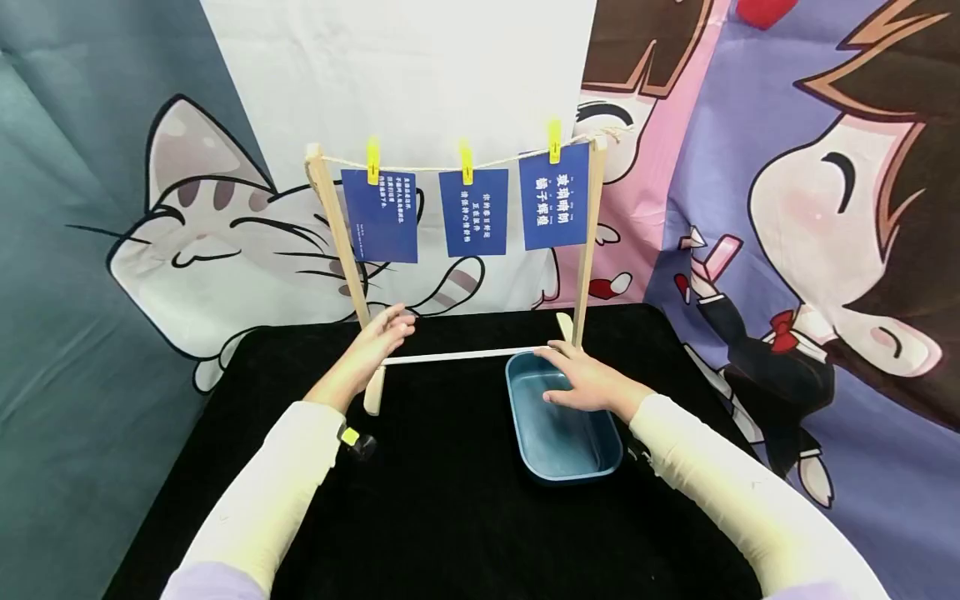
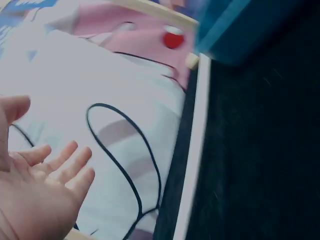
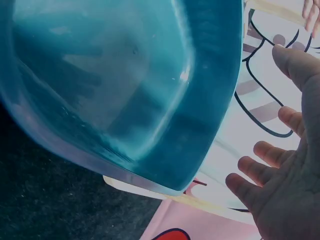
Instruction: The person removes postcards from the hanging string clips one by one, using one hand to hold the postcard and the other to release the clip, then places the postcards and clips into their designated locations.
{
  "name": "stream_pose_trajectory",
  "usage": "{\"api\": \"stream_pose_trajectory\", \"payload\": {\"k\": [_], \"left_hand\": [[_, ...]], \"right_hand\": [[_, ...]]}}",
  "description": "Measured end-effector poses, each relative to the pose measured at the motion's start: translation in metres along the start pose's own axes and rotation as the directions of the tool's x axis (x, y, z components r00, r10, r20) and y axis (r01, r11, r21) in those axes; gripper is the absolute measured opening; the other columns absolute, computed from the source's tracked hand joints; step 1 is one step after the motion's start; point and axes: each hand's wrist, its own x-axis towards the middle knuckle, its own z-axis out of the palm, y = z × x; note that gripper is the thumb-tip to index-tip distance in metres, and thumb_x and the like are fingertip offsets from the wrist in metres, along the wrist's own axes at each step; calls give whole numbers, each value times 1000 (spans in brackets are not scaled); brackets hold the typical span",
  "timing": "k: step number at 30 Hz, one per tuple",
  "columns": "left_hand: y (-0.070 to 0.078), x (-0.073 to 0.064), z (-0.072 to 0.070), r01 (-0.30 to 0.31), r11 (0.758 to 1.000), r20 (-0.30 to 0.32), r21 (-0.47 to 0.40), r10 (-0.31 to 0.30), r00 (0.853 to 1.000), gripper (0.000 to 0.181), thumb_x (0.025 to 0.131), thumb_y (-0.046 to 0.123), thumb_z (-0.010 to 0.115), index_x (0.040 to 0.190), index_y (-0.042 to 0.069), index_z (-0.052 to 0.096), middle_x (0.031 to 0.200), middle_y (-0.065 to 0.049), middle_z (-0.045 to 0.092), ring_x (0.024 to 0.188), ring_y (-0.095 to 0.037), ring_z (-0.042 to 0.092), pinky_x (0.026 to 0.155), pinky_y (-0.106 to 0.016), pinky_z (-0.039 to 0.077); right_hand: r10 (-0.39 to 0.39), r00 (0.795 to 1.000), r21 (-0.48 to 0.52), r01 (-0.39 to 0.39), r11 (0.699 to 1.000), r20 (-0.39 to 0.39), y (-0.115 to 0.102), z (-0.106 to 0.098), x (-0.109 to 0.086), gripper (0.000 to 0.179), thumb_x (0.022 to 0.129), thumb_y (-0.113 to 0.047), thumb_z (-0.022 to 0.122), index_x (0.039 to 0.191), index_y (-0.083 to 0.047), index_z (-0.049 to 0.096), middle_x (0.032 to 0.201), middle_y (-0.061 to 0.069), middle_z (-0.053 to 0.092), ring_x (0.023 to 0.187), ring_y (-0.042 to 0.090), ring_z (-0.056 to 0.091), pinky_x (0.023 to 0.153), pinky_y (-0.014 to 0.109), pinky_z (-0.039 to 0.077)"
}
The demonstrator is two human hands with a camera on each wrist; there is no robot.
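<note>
My left hand (image 1: 375, 346) is raised beside the foot of the left wooden post (image 1: 341, 233), its fingers loosely extended and holding nothing. Over the far end of a blue plastic basin (image 1: 558, 478) hovers my right hand (image 1: 592, 382), fingers spread, near the base of the right post (image 1: 589, 242). Inside, the basin looks bare in the right wrist view. A string (image 1: 495, 163) runs between the posts. From it hang three blue cards with white writing: a left card (image 1: 393, 233), a middle card (image 1: 461, 237) and a right card (image 1: 531, 229), each under a yellow clothespin (image 1: 467, 162).
A thin white bar (image 1: 457, 357) joins the posts low down, and wooden feet (image 1: 373, 392) stand on the black-covered table (image 1: 435, 517). Close behind hangs a cartoon-printed cloth (image 1: 420, 75). A black wrist device with a yellow-green patch (image 1: 350, 436) sits at the left cuff.
</note>
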Motion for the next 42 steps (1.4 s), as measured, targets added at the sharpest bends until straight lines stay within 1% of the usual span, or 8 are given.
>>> {"api": "stream_pose_trajectory", "payload": {"k": [4,8,11,15,20,27,34,42], "left_hand": [[18,14,2,-2,887,28,-461,16,999,61,111,8,29,161,5,-5,166,-23,10,154,-34,13,125,-42,12],[35,23,6,-37,609,-16,-792,41,999,63,109,4,25,162,14,-7,170,-11,2,156,-26,6,125,-35,10],[42,27,6,-97,421,-86,-902,44,995,63,108,3,26,163,20,2,170,-5,7,155,-22,10,125,-33,13],[45,27,4,-173,309,-156,-935,80,985,50,107,1,30,155,16,27,160,-9,30,150,-25,28,125,-37,16],[44,19,-2,-179,324,-129,-929,170,977,28,108,7,33,122,8,56,126,-13,65,126,-31,57,122,-43,26],[46,0,-18,-168,385,-59,-908,279,958,31,109,15,30,113,5,58,116,-18,69,115,-36,64,104,-45,49],[55,-6,-33,-181,477,-19,-860,324,946,21,108,18,43,104,5,58,112,-18,68,114,-40,65,103,-46,51],[76,-5,-53,-195,631,17,-751,314,949,31,109,20,38,135,11,50,122,-18,69,107,-36,69,97,-45,54]], "right_hand": [[-24,1000,38,24,999,-18,-3,4,-9,73,93,-31,74,154,-13,39,158,21,30,138,42,39,106,58,42],[-9,1000,58,9,998,9,-8,8,-17,73,94,-34,73,155,-15,38,159,20,28,140,39,38,107,57,42],[8,1000,56,-10,998,28,-11,11,-21,71,95,-35,71,155,-17,38,160,20,28,139,40,40,107,58,42],[10,999,54,-12,998,38,-12,13,-21,69,96,-34,70,155,-15,39,160,21,28,139,41,40,106,59,42],[2,999,50,-4,999,46,-12,13,-20,68,96,-33,71,154,-14,40,159,22,28,139,42,40,107,60,41],[-8,999,34,6,999,51,-14,8,-17,66,95,-32,71,152,-14,42,158,23,29,137,42,42,106,59,42],[-4,999,9,3,1000,54,-15,1,-17,62,96,-32,71,150,-15,45,157,23,31,136,42,44,105,59,43],[19,996,18,-21,1000,84,-17,-1,-21,61,97,-34,69,150,-16,46,158,22,30,137,41,42,106,58,43]]}}
